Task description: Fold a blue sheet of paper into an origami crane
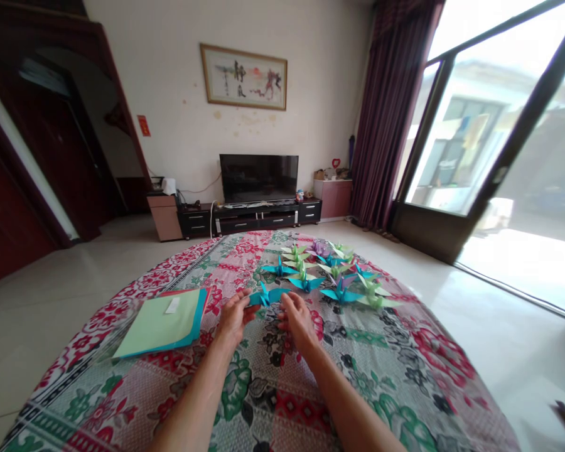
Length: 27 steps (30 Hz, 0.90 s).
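Observation:
A blue origami crane (265, 295) is held by its two spread wings, in front of me over the table. My left hand (235, 312) pinches the left wing tip between thumb and fingers. On the other side, my right hand (297, 316) grips the right wing tip the same way. Just beyond my hands stand several folded paper cranes in blue, green and purple; the nearest are a blue crane (306, 284) and another blue crane (341, 293).
A stack of coloured paper (162, 320), light green on top, lies to the left with a small white slip (172, 306) on it. The round table has a floral cloth (258, 402). Farther off are a television (258, 178) on a low cabinet and a glass door at right.

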{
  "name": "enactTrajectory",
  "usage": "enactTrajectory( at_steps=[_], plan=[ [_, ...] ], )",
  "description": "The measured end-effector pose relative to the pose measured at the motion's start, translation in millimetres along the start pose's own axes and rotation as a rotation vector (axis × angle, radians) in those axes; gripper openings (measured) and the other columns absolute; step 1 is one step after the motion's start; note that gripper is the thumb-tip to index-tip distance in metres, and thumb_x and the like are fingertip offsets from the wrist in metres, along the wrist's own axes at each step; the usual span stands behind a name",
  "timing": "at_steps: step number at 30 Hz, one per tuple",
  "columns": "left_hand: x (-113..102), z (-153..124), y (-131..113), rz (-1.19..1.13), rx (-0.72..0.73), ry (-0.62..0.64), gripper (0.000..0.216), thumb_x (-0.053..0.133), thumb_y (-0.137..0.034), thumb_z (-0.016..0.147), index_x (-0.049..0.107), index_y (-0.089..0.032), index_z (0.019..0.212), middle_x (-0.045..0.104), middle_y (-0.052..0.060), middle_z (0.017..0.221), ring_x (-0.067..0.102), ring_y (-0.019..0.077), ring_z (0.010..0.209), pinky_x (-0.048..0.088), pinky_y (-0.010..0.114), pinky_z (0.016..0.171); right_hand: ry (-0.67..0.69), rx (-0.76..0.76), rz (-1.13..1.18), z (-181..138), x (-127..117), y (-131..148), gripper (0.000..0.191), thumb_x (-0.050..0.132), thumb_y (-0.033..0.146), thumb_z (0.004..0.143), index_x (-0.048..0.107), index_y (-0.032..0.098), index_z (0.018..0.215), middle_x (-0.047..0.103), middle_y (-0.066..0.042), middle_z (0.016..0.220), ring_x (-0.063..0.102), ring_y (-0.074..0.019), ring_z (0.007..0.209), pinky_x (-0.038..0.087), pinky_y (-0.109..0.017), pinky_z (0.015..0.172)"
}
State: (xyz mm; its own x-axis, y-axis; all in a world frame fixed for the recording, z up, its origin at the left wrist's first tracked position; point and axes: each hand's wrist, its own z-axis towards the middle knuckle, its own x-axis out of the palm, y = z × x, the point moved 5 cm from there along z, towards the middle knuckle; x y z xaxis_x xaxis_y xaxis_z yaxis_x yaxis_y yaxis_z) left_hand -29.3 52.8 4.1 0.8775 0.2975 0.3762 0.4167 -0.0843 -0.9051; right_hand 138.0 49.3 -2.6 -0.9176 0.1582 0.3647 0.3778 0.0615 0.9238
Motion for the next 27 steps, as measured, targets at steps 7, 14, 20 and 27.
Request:
enactTrajectory(
  at_steps=[7,14,20,27],
  plan=[
    [11,-6,-2,0.130,0.058,0.048,0.025,0.053,-0.014,0.074,0.058,-0.015,0.099,0.065,0.001,0.064,0.063,0.0131,0.051,0.043,0.017,0.041,0.210,0.014,-0.044,-8,13,-5,0.035,0.066,0.046,0.066,0.056,0.019,0.087,0.063,-0.003,0.089,0.063,-0.0173,0.080,0.051,-0.022,0.056],
    [11,-2,2,0.229,0.090,0.063,0.027,0.059,-0.018,0.072,0.061,-0.016,0.099,0.067,0.002,0.067,0.062,0.0141,0.054,0.043,0.019,0.043,0.150,0.088,0.112,1,11,-15,0.031,0.073,0.037,0.060,0.055,0.015,0.073,0.063,-0.002,0.070,0.064,-0.0141,0.066,0.052,-0.021,0.053],
    [13,-25,-36,0.271,0.518,-0.141,0.016,0.070,-0.016,0.062,0.069,-0.021,0.078,0.065,0.005,0.093,0.058,0.0168,0.087,0.047,0.017,0.066,0.104,0.113,0.172,5,9,-16,0.033,0.075,0.035,0.058,0.051,0.016,0.069,0.061,-0.001,0.066,0.064,-0.0142,0.063,0.052,-0.020,0.049],
    [40,-31,-28,0.322,0.419,0.177,0.016,0.070,-0.009,0.060,0.070,-0.019,0.072,0.067,0.004,0.086,0.060,0.0143,0.075,0.046,0.017,0.059,0.095,0.117,0.198,5,8,-16,0.035,0.076,0.035,0.057,0.047,0.017,0.067,0.060,0.001,0.064,0.064,-0.0136,0.060,0.052,-0.019,0.048]
  ],
)
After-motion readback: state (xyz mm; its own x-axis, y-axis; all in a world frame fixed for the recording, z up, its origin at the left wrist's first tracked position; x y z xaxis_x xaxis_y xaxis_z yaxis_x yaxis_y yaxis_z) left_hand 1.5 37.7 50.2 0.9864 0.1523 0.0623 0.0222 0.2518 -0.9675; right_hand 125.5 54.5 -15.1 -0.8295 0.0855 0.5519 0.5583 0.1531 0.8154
